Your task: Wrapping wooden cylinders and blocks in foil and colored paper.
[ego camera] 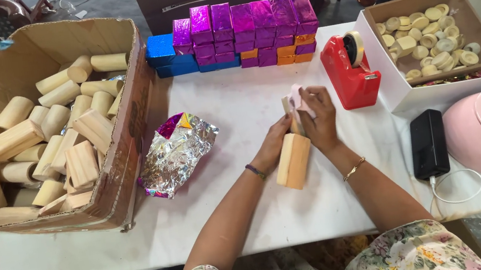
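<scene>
We note the wood block (293, 160) upright-tilted on the white table (238, 117), centre; left hand (275, 143) and right hand (316, 122) both grasp its top end. Right fingers also pinch a pale slip (296, 98). Crumpled foil (176, 153) lies left, red tape dispenser (348, 71) right.

A red tape dispenser (350, 74) stood before me near the table's (237, 110) far edge — foil-wrapped blocks (246, 35) behind it, crumpled foil (176, 154) lying left of centre.
</scene>
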